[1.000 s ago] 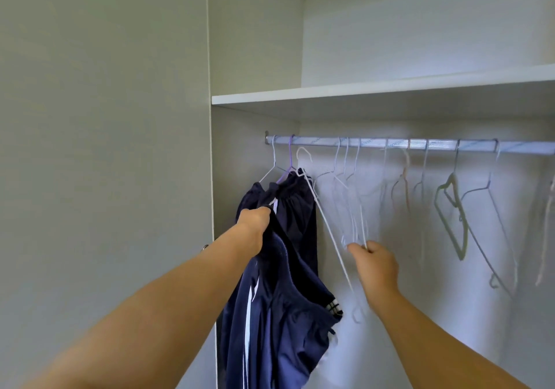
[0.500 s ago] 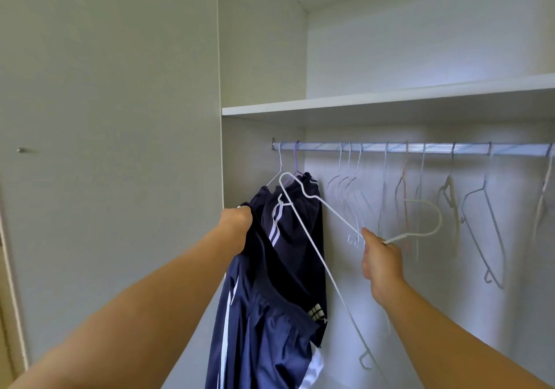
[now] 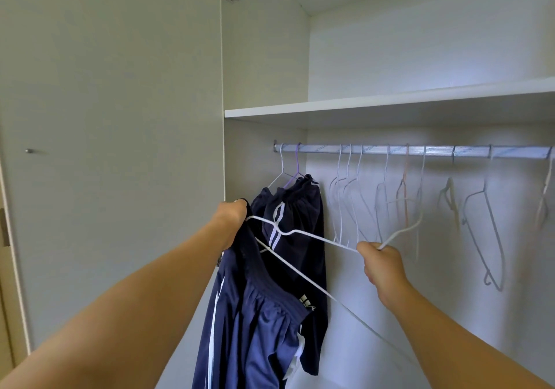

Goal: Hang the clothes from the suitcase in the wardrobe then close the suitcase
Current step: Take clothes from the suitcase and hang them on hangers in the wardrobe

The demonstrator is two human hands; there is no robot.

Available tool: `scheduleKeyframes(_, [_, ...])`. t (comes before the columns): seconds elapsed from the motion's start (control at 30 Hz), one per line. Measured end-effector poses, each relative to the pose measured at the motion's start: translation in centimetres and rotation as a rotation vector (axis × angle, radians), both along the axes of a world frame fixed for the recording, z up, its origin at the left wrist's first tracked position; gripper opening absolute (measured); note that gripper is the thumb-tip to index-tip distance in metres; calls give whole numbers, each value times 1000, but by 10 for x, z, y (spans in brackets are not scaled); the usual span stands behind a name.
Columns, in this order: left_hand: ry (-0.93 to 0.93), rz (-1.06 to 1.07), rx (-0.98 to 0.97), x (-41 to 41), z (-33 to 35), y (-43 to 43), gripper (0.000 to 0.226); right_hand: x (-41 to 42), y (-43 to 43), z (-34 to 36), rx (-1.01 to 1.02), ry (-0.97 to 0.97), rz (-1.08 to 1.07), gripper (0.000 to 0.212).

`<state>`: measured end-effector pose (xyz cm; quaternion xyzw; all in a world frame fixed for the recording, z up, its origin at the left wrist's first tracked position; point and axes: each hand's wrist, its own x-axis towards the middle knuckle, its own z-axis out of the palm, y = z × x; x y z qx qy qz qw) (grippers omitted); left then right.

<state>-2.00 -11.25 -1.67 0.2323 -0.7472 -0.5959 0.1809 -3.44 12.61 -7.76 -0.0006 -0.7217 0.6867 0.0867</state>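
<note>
1. Wardrobe interior: white shelf [image 3: 390,106] over a metal rod [image 3: 435,151] carrying a row of empty hangers [image 3: 348,208]. A hung navy piece [image 3: 297,208] sits at the rod's left end.
2. Left grip [image 3: 229,223] is closed on the bunched waistband of the navy garment [image 3: 255,313], which drapes down in front of the hung one. Suitcase not in view.
3. Right grip [image 3: 383,264] is closed round the neck of a white wire hanger [image 3: 315,237]. It's off the rod, far end just beside the left grip.
4. My read: fabric is light, limp and slick, so likely to slide off thin wire. I'd hold the gathered elastic waistband, not the legs.
5. Hanger looks thin and springy. I'd hold below the hook and keep it level while threading.
</note>
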Motion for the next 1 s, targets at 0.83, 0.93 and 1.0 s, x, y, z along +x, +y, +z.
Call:
scheduleKeyframes(0.83, [173,-379,-1255,23,-17,37,32,13,-36,32,345,319,-198,25])
scheduleKeyframes(0.93, [256,-259,-1075,23,-16,39,34,20,-40,33,489,492,-321,34])
scheduleKeyframes(1.0, [311,-168,-945,24,-11,41,34,19,-47,27,441,572,-181,31])
